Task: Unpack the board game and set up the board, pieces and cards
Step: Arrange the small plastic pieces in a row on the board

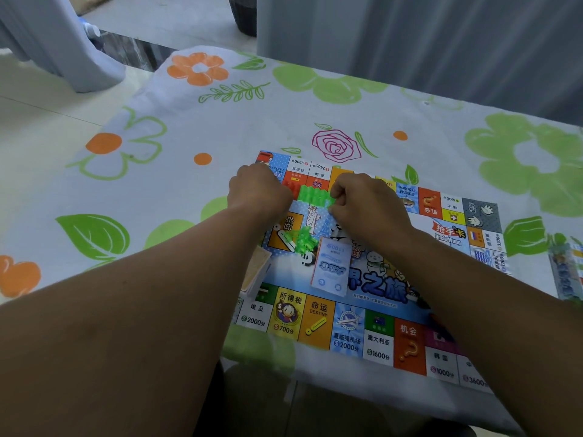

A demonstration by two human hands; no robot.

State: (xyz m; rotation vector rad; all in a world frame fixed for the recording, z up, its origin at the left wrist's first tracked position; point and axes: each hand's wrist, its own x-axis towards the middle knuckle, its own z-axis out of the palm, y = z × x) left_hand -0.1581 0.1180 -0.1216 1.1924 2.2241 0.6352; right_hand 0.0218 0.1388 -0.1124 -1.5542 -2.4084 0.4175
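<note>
Well into the setup, by the look of it, though not finished. Already unfolded and spread flat on the flowered cloth of the bench [189, 137]: the board [388, 313], printed side up.

Over the board's far-left part, gripping a strip of joined green pieces [314, 194] from both ends. Left hand [258, 192] curled round the left end, right hand [366, 203] pinching the right end between thumb and fingers. Probably about to break the strip into single pieces, though the undersides of the fingers are hidden.

- Just on the near side of the strip, on the board's middle-left: a small heap of loose green pieces [301, 239].
- Beside the left hand, on the board's far row: red shapes [291, 186], likely more pieces, too covered to be sure.
- On the board's centre, lying slightly askew: a stack of blue cards [331, 269].
- At the board's left edge, partly off it: a stack of yellowish cards [257, 268].

Left to do, as a judgement: separating the rest of the green strip, sorting the pieces by colour, and squaring both card stacks onto their printed spots. No pawns or dice to be seen.

As for containers: only one candidate, a printed packet or box [568, 266] off the board's right edge, cut by the frame. Impossible to tell whether open or closed, or what remains inside.
</note>
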